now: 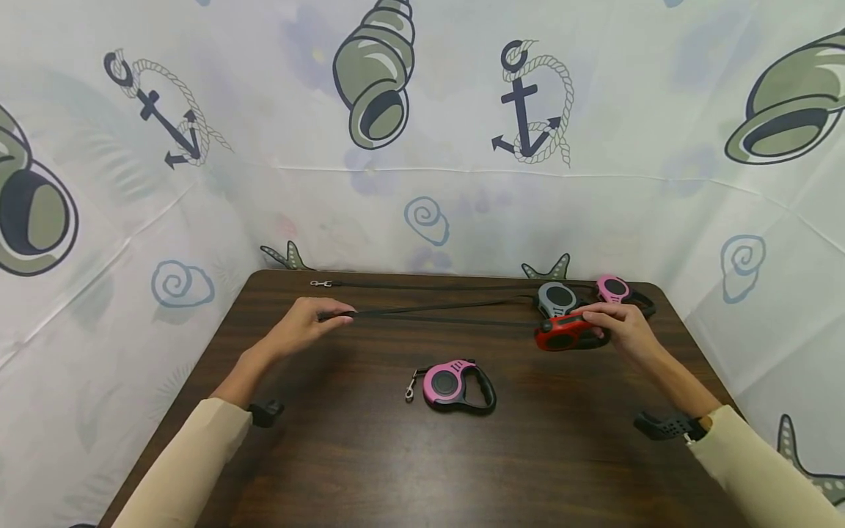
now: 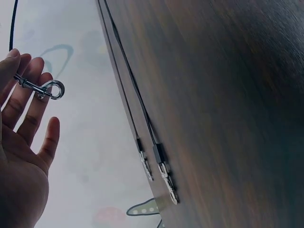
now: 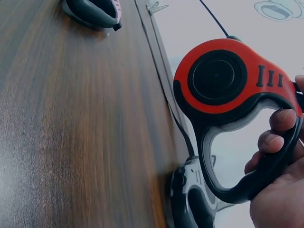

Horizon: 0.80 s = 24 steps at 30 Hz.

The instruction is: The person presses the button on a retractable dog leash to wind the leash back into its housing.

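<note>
My right hand [image 1: 623, 330] grips the black loop handle of a red retractable dog leash [image 1: 560, 336], its fingers curled through the loop in the right wrist view. From the red casing a thin black cord [image 1: 449, 320] runs taut leftward to my left hand [image 1: 310, 319]. There, thumb and fingers pinch the cord's end by a metal snap hook [image 2: 45, 89], which sticks out past the fingertips. Just behind the red casing lies a grey retractable leash [image 1: 557, 299]. A pink retractable leash [image 1: 444, 383] rests on the table between my forearms, its small clip [image 1: 409, 389] at its left.
At the table's back right lies another pink leash [image 1: 612, 288], partly behind the grey one. Two extended cords lie along the back edge, ending at the left in metal clips [image 2: 167, 183]. The brown wooden table [image 1: 396, 469] meets a patterned cloth [image 1: 429, 147] behind.
</note>
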Each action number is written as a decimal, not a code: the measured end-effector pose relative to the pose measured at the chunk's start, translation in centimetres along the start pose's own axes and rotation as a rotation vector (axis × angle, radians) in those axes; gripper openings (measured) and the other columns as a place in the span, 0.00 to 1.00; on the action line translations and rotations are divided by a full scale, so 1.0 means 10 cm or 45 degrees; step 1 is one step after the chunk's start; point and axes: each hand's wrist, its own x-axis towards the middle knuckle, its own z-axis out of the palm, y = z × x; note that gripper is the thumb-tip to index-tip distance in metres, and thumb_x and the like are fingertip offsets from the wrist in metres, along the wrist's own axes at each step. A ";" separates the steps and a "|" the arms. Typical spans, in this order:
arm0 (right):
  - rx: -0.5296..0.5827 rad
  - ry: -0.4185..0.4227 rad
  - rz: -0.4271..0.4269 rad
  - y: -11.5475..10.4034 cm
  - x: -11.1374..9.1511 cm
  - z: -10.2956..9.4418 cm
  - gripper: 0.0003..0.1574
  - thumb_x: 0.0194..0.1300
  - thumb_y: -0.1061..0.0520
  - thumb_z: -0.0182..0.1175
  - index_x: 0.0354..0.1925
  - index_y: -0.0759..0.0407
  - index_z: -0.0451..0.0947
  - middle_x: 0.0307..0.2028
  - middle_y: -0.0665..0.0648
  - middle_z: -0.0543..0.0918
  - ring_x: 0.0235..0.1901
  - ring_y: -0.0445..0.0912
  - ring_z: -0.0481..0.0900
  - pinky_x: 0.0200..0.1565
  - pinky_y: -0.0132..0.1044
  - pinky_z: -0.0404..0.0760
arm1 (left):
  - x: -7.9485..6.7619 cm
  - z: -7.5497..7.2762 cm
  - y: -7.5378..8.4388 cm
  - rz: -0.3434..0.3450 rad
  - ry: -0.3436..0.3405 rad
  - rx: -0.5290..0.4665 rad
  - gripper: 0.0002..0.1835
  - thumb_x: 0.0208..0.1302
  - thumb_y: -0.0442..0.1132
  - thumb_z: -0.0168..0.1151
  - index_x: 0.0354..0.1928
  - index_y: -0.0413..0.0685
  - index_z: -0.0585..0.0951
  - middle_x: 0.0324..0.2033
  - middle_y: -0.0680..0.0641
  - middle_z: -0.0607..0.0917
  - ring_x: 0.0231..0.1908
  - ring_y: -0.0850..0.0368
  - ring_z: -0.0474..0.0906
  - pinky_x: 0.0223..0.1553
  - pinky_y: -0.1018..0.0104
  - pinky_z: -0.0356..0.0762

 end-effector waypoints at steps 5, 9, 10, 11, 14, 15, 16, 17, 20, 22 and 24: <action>-0.046 -0.022 -0.003 0.00 0.00 0.02 0.15 0.80 0.66 0.55 0.53 0.71 0.86 0.38 0.47 0.85 0.33 0.44 0.70 0.35 0.35 0.70 | 0.03 0.02 0.05 0.023 0.001 -0.015 0.12 0.70 0.37 0.72 0.53 0.46 0.90 0.48 0.47 0.92 0.51 0.47 0.88 0.52 0.41 0.83; -0.065 -0.036 0.004 0.00 0.00 0.04 0.15 0.81 0.65 0.55 0.53 0.70 0.86 0.34 0.49 0.80 0.32 0.43 0.70 0.35 0.37 0.70 | 0.05 0.05 0.08 0.019 -0.001 -0.015 0.12 0.70 0.38 0.72 0.53 0.47 0.90 0.47 0.49 0.92 0.49 0.50 0.88 0.47 0.46 0.85; -0.065 -0.032 0.005 0.00 0.00 0.04 0.15 0.80 0.65 0.55 0.53 0.70 0.86 0.35 0.49 0.81 0.32 0.44 0.70 0.35 0.37 0.70 | 0.05 0.05 0.08 0.020 -0.003 -0.011 0.12 0.71 0.38 0.72 0.53 0.46 0.90 0.47 0.49 0.92 0.48 0.51 0.88 0.45 0.47 0.85; -0.082 -0.025 0.006 0.00 0.00 0.05 0.14 0.80 0.65 0.55 0.53 0.69 0.86 0.35 0.48 0.81 0.32 0.43 0.70 0.35 0.36 0.70 | 0.06 0.06 0.09 0.017 -0.006 -0.004 0.12 0.71 0.39 0.72 0.54 0.47 0.90 0.47 0.49 0.92 0.48 0.52 0.88 0.44 0.50 0.84; -0.109 -0.008 0.012 0.00 0.01 0.07 0.14 0.80 0.65 0.56 0.52 0.69 0.87 0.38 0.47 0.84 0.33 0.43 0.71 0.34 0.36 0.70 | 0.07 0.08 0.11 0.024 -0.009 0.007 0.12 0.71 0.40 0.72 0.54 0.47 0.90 0.46 0.50 0.92 0.46 0.55 0.87 0.40 0.56 0.82; -0.121 -0.008 0.009 0.00 0.01 0.08 0.14 0.80 0.65 0.56 0.53 0.70 0.86 0.40 0.46 0.85 0.34 0.44 0.71 0.35 0.35 0.70 | 0.08 0.09 0.12 0.029 -0.010 0.011 0.12 0.71 0.40 0.72 0.54 0.47 0.90 0.46 0.50 0.92 0.45 0.55 0.87 0.39 0.59 0.81; -0.137 -0.006 0.006 0.00 0.01 0.09 0.14 0.80 0.65 0.56 0.53 0.71 0.86 0.41 0.46 0.87 0.34 0.44 0.71 0.35 0.35 0.71 | 0.09 0.10 0.13 0.033 -0.011 0.012 0.12 0.71 0.40 0.72 0.54 0.47 0.90 0.46 0.50 0.92 0.44 0.56 0.86 0.38 0.61 0.79; -0.154 -0.010 0.006 0.00 0.01 0.10 0.15 0.80 0.64 0.56 0.53 0.71 0.86 0.40 0.45 0.86 0.34 0.43 0.71 0.34 0.35 0.71 | 0.10 0.10 0.14 0.036 -0.012 0.011 0.12 0.71 0.39 0.72 0.54 0.48 0.90 0.45 0.50 0.92 0.42 0.57 0.85 0.36 0.63 0.77; -0.164 -0.028 -0.003 0.00 0.03 0.13 0.15 0.80 0.64 0.56 0.54 0.73 0.85 0.40 0.45 0.87 0.33 0.44 0.71 0.34 0.35 0.72 | 0.12 0.12 0.18 0.059 -0.012 0.007 0.12 0.70 0.38 0.72 0.53 0.47 0.90 0.44 0.50 0.92 0.39 0.58 0.83 0.32 0.66 0.73; -0.158 -0.042 -0.011 -0.01 0.04 0.15 0.15 0.80 0.64 0.56 0.54 0.73 0.85 0.38 0.46 0.85 0.31 0.43 0.71 0.34 0.35 0.72 | 0.14 0.14 0.20 0.077 -0.013 0.011 0.12 0.70 0.37 0.72 0.53 0.46 0.90 0.45 0.49 0.92 0.39 0.58 0.83 0.32 0.66 0.73; -0.115 -0.057 -0.019 -0.02 0.05 0.17 0.15 0.80 0.65 0.55 0.54 0.73 0.85 0.39 0.47 0.86 0.31 0.43 0.71 0.34 0.35 0.72 | 0.16 0.16 0.21 0.090 -0.014 0.015 0.12 0.70 0.37 0.72 0.53 0.46 0.90 0.45 0.49 0.92 0.40 0.59 0.84 0.33 0.67 0.73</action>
